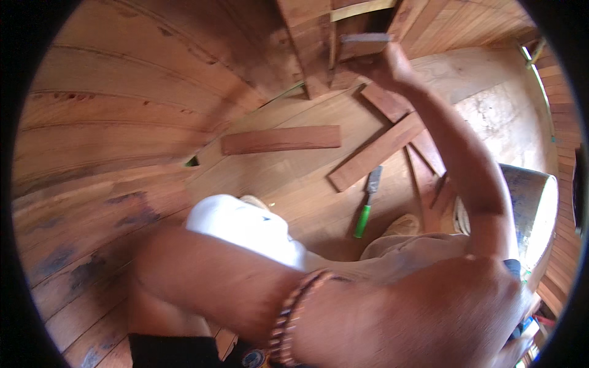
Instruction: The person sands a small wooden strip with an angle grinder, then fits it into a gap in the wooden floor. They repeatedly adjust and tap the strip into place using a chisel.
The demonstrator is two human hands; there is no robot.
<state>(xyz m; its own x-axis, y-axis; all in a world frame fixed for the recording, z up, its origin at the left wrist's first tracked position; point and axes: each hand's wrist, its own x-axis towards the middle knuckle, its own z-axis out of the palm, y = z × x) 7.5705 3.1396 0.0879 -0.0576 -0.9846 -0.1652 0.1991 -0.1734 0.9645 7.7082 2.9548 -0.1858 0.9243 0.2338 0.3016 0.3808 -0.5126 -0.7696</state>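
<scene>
Right hand point(394, 69) has its grip around the right end of the short board point(365, 46), beside the wooden post point(311, 52); best kept square, fingertips off edges; left hand's point(417, 316) grip: can't tell

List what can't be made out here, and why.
Head view:
1. Right hand: finger positions at the grey block, blurred.
2. Left hand: anything held, unreadable; the lower edge cuts the hand.
3. Cylindrical container: part hidden behind the right arm.
</scene>
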